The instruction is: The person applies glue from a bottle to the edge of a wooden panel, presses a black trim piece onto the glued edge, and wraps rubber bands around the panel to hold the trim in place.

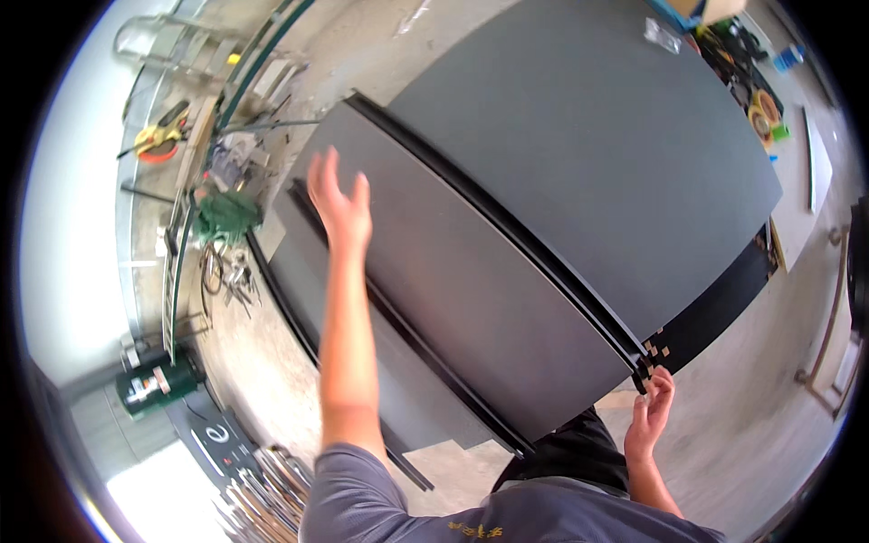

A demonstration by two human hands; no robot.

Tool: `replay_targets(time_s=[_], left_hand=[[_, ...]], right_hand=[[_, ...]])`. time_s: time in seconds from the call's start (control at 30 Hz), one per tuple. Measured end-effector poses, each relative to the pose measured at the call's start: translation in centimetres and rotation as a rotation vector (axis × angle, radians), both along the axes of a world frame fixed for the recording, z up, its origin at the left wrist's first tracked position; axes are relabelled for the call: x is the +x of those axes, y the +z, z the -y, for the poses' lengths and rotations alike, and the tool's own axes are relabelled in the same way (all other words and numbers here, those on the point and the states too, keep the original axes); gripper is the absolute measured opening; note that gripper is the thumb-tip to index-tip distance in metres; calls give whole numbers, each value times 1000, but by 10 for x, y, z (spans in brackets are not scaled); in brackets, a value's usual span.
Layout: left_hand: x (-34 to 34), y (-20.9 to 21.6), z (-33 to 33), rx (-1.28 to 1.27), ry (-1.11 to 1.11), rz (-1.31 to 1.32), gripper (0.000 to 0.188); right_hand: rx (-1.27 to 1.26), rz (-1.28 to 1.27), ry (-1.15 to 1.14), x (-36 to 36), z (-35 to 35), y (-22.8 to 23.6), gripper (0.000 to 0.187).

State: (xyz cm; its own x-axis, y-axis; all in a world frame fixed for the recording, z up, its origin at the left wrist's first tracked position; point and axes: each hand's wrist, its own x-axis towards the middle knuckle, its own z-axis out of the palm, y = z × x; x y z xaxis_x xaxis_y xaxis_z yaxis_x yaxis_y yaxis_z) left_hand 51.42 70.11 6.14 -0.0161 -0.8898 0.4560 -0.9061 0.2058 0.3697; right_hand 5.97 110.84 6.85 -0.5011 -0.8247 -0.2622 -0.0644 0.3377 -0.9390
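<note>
A person stands over 2 large dark grey panels lying flat and side by side above a concrete floor, split by a black channel that runs diagonally from the far left corner to the near right corner. The left hand hovers spread wide, fingers apart, over the left panel near its far left edge, holding nothing. The right hand is curled narrow at the near right corner, fingertips pinching at the black channel's end, where small tan blocks sit. The panels look stiff, broad and probably heavy, with smooth faces offering little grip; the edges and the black framing rails seem the safest holds. Tools, a green bundle and cables litter the floor beyond the left edge; metal tubes lie near the person's feet.
</note>
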Motion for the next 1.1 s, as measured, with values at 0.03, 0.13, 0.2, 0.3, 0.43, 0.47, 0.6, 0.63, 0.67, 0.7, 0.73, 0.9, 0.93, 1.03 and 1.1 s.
replay_targets(time_s=[0.03, 0.13, 0.2, 0.3, 0.43, 0.47, 0.6, 0.63, 0.67, 0.7, 0.73, 0.9, 0.93, 1.03, 1.1], left_hand=[[-15, 15, -46, -33, 26, 54, 62], [-28, 9, -192, 172, 267, 1, 59], [-47, -1, -269, 326, 344, -133, 67], [-84, -4, -310, 550, 326, -96, 76], [-131, -11, -290, 464, 324, -177, 82], [-145, -14, -282, 452, 348, -174, 83], [-204, -30, -233, 309, 338, -211, 81], [-222, -27, -218, 311, 327, -236, 80], [-240, -23, -206, 322, 321, -261, 81], [-258, -18, -193, 334, 321, -274, 80], [-275, -16, -183, 343, 326, -289, 78], [-331, -11, -146, 396, 350, -334, 76], [-335, -12, -144, 396, 355, -370, 77], [-325, -9, -153, 396, 272, -421, 77], [-298, 13, -176, 364, 133, -379, 75]], right_hand=[[-17, -182, 94, -3, 17, 4, 44], [-47, -581, 396, -11, 77, 17, 40], [-55, -658, 542, -10, 125, 14, 41], [-66, -766, 744, 5, 167, 6, 41], [-137, -832, 713, -5, 169, -22, 29], [-156, -832, 649, -5, 166, -20, 23], [-165, -872, 557, -33, 165, -22, 18], [-160, -903, 551, -46, 166, -25, 20], [-122, -877, 573, -55, 168, -23, 23], [-83, -853, 592, -64, 171, -16, 27], [-143, -850, 618, -67, 172, -2, 31], [-138, -733, 866, -46, 154, 55, 55], [-117, -759, 872, -37, 146, 61, 58], [-116, -858, 802, -34, 132, 53, 55], [-130, -905, 640, -35, 123, 42, 49]])
